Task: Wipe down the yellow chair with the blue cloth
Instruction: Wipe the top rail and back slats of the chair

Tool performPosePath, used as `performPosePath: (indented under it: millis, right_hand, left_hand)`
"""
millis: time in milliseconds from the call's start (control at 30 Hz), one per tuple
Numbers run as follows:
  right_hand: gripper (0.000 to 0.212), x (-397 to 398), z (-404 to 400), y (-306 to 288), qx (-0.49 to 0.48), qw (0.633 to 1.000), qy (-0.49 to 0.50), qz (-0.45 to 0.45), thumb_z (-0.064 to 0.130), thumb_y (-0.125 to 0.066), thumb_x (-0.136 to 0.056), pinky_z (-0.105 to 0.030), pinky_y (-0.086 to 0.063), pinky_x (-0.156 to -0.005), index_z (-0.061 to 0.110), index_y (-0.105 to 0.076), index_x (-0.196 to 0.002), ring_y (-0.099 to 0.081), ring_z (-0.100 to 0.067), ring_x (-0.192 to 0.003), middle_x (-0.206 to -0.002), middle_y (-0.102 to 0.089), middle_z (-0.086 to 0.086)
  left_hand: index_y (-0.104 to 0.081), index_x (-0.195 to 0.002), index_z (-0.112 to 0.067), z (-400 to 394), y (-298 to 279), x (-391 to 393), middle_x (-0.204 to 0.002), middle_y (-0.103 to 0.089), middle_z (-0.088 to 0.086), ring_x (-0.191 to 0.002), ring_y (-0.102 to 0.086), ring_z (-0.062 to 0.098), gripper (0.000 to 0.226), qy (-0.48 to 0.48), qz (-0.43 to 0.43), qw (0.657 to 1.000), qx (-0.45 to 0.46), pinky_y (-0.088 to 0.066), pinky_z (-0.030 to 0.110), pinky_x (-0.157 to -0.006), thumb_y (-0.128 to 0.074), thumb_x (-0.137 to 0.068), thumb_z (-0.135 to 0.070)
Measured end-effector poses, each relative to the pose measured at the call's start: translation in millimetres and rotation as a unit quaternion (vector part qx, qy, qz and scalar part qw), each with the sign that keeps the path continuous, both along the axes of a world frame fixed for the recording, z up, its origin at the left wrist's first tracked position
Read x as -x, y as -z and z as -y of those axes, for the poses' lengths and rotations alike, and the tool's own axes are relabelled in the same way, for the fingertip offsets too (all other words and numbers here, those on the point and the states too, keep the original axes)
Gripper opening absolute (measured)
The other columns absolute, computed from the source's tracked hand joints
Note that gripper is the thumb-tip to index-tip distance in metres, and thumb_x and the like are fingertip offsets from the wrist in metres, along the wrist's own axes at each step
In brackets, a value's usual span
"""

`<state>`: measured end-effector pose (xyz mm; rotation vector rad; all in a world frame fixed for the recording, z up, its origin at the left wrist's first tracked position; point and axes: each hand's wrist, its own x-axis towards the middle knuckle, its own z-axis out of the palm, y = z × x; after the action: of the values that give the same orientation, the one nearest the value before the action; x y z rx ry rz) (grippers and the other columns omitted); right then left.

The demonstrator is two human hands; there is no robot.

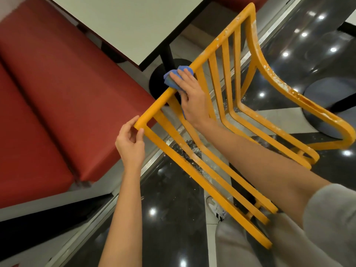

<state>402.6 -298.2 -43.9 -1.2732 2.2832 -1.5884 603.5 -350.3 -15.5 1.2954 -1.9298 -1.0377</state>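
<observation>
The yellow chair (227, 81) is a slatted metal frame with chipped paint, filling the middle and right of the head view. My left hand (131, 141) pinches the near corner of its top rail between thumb and fingers. My right hand (190, 95) lies over the blue cloth (173, 78) and presses it onto the top rail further along. Its fingers are spread fairly flat on the cloth, and part of the cloth hangs below my palm.
A red padded bench (57, 97) lies to the left. A white table (127, 22) on a black pedestal base (163, 81) stands behind the chair. The floor (173, 209) is glossy dark tile with light strips. My shoe (214, 208) and grey trouser leg (240, 245) are below.
</observation>
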Motion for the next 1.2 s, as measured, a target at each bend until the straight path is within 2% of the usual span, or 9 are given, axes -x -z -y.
performPosePath:
  millis: [233,367,533,633,700,800,900,1033,1200]
  right_hand:
    - [0.049,-100.9,0.0,-2.9,0.034,0.991,0.055,0.121,-0.001,-0.064,-0.089,-0.033,-0.048,-0.102,0.011,-0.056,-0.136,-0.042,-0.027,-0.130,-0.147,-0.047,-0.012]
    - [0.054,-112.2,-16.2,1.7,-0.006,0.998,-0.058,0.008,-0.007,-0.066,-0.083,-0.041,-0.058,-0.084,0.013,-0.059,-0.133,-0.052,-0.031,-0.110,-0.143,-0.053,-0.011]
    - [0.048,-76.5,-2.2,-7.3,-0.040,0.997,0.021,-0.055,0.003,-0.070,-0.081,-0.031,-0.058,-0.071,0.015,-0.064,-0.127,-0.054,-0.030,-0.102,-0.136,-0.059,-0.005]
    - [0.043,-93.0,-1.2,-9.5,-0.069,0.971,-0.033,-0.229,0.012,-0.077,-0.074,-0.019,-0.047,-0.061,0.024,-0.071,-0.115,-0.058,-0.024,-0.097,-0.123,-0.067,0.006]
    - [0.042,-88.5,0.2,-2.7,-0.076,0.933,-0.054,-0.348,0.017,-0.077,-0.075,-0.019,-0.045,-0.069,0.027,-0.071,-0.115,-0.057,-0.022,-0.099,-0.119,-0.069,0.008]
    - [0.036,-66.6,3.8,-0.1,-0.089,0.914,-0.070,-0.391,0.018,-0.058,-0.091,-0.045,-0.027,-0.114,0.022,-0.063,-0.127,-0.057,-0.029,-0.114,-0.122,-0.066,0.001]
    - [0.037,-31.0,5.7,-2.4,-0.123,0.916,-0.055,-0.379,0.018,-0.051,-0.092,-0.053,-0.020,-0.117,0.023,-0.061,-0.127,-0.055,-0.028,-0.122,-0.122,-0.065,0.001]
    - [0.043,52.7,-5.2,-6.3,-0.184,0.936,0.009,-0.298,0.010,-0.045,-0.095,-0.049,-0.021,-0.118,0.018,-0.053,-0.137,-0.040,-0.028,-0.139,-0.139,-0.055,-0.005]
    - [0.050,63.8,7.9,-9.0,-0.194,0.964,0.016,-0.182,-0.002,-0.040,-0.094,-0.050,-0.009,-0.120,0.011,-0.048,-0.142,-0.025,-0.034,-0.146,-0.150,-0.043,-0.013]
  left_hand:
    - [-0.065,-0.122,-0.001,-5.6,-9.2,5.8,-0.109,-0.068,0.006,-0.098,-0.066,0.001,0.051,-0.026,-0.041,0.998,-0.036,-0.049,0.008,-0.081,-0.047,-0.082,0.025]
    - [-0.063,-0.123,0.003,-6.1,-9.8,4.8,-0.110,-0.068,0.010,-0.091,-0.067,-0.007,0.047,-0.038,-0.056,0.996,-0.054,-0.050,0.009,-0.077,-0.047,-0.084,0.025]
    - [-0.064,-0.121,0.000,-3.2,-9.1,4.6,-0.105,-0.069,0.005,-0.090,-0.066,-0.009,0.048,-0.028,-0.037,0.997,-0.056,-0.049,0.008,-0.078,-0.048,-0.083,0.024]
    - [-0.057,-0.118,-0.005,-4.5,-9.2,5.5,-0.100,-0.066,0.001,-0.083,-0.066,-0.005,0.052,-0.046,-0.067,0.994,-0.069,-0.050,0.012,-0.074,-0.043,-0.078,0.027]
    - [-0.042,-0.113,-0.013,-5.4,-8.2,5.1,-0.097,-0.065,0.001,-0.079,-0.065,-0.002,0.053,-0.058,-0.076,0.993,-0.071,-0.048,0.014,-0.071,-0.041,-0.078,0.026]
    - [-0.035,-0.112,-0.016,-4.1,-7.7,4.2,-0.098,-0.065,0.003,-0.079,-0.066,-0.003,0.053,-0.062,-0.059,0.994,-0.064,-0.049,0.013,-0.072,-0.044,-0.079,0.025]
    - [-0.043,-0.117,-0.017,-2.2,-13.4,5.6,-0.103,-0.064,0.002,-0.090,-0.065,0.005,0.058,-0.024,-0.003,0.999,-0.033,-0.050,0.023,-0.081,-0.045,-0.077,0.024]
    - [-0.056,-0.122,-0.017,-7.6,-16.5,26.5,-0.118,-0.061,-0.001,-0.115,-0.051,0.021,0.047,0.020,0.215,0.964,0.155,-0.033,0.043,-0.108,-0.054,-0.081,0.006]
    - [-0.055,-0.132,-0.017,-4.5,-9.5,90.4,-0.130,-0.059,-0.001,-0.125,-0.050,0.019,0.034,0.091,0.250,0.943,0.197,-0.019,0.044,-0.119,-0.045,-0.100,-0.013]
